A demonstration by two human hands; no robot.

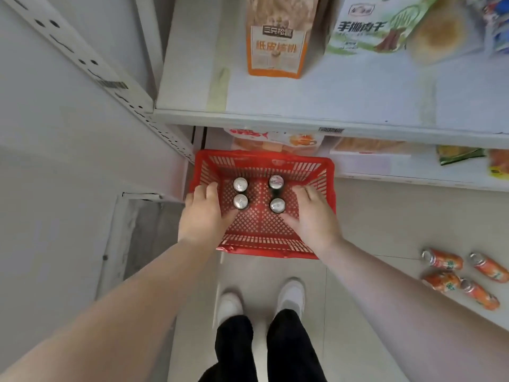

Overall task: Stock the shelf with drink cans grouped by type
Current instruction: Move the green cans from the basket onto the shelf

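Looks barely begun: four silver-topped dark cans (241,201) in red plastic basket (261,250) between spread, empty left hand (205,216) and right hand (314,216); orange printed cans (443,261) floored rightward.

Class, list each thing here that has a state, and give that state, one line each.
Red plastic slatted basket: on floor, holding four cans.
Four silver-topped dark cans: upright, in two pairs.
Four orange drink cans: lying on their sides on floor.
Left hand: open, reaching into basket.
Right hand: open, reaching into basket.
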